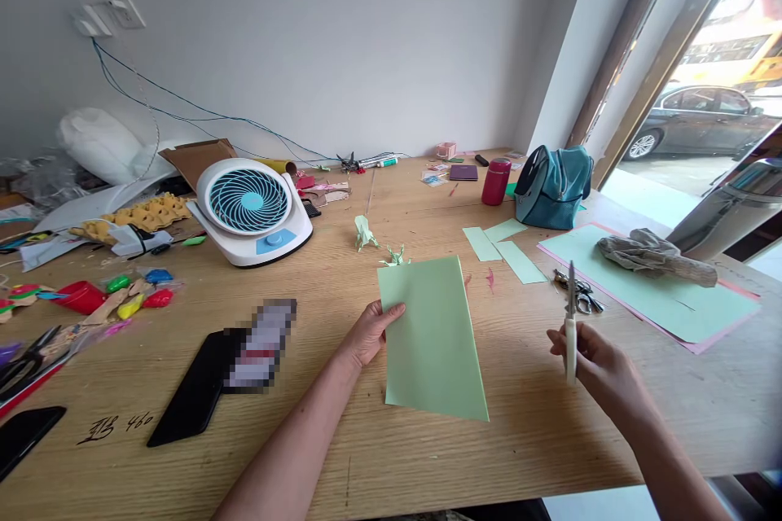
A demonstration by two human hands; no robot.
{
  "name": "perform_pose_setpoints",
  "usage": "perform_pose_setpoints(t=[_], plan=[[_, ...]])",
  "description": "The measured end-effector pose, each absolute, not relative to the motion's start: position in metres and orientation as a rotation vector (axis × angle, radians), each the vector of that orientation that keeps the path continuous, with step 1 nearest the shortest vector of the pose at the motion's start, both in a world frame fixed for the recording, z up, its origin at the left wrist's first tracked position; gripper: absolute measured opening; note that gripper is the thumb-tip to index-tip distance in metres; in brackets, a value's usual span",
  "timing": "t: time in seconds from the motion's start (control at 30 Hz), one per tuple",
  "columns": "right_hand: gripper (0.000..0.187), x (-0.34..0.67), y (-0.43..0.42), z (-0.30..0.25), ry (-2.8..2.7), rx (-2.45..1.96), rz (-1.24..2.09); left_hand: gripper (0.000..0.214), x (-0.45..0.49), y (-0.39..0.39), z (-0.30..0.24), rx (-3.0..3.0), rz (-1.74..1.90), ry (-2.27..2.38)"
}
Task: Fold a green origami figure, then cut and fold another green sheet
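Note:
My left hand (368, 332) pinches the left edge of a light green sheet of paper (431, 338), holding it just above the wooden table (366, 456). My right hand (602, 366) is closed around the white handle of a pair of scissors (570, 324), whose blades point straight up. The scissors stand to the right of the sheet, apart from it. Two small green folded paper figures (365, 233) sit just beyond the sheet.
A white and blue desk fan (250, 207), a black phone (195, 395), green paper strips (504, 248), keys (580, 293), a teal bag (553, 187), a red cup (496, 181), and a large green sheet (660, 293) with a crumpled cloth (653, 254) lie around. Craft clutter fills the left side.

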State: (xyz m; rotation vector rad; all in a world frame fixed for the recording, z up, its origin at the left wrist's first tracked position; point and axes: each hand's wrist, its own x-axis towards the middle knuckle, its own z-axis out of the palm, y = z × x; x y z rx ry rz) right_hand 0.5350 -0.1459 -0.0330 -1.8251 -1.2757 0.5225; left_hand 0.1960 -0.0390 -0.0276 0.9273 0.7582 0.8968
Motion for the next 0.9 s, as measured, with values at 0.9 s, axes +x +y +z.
perform_pose_setpoints(t=[0.9], plan=[[0.024, 0.462, -0.076, 0.005, -1.452, -1.009, 0.867, 0.034, 0.205, -0.049, -0.032, 0.872, 0.413, 0.747]])
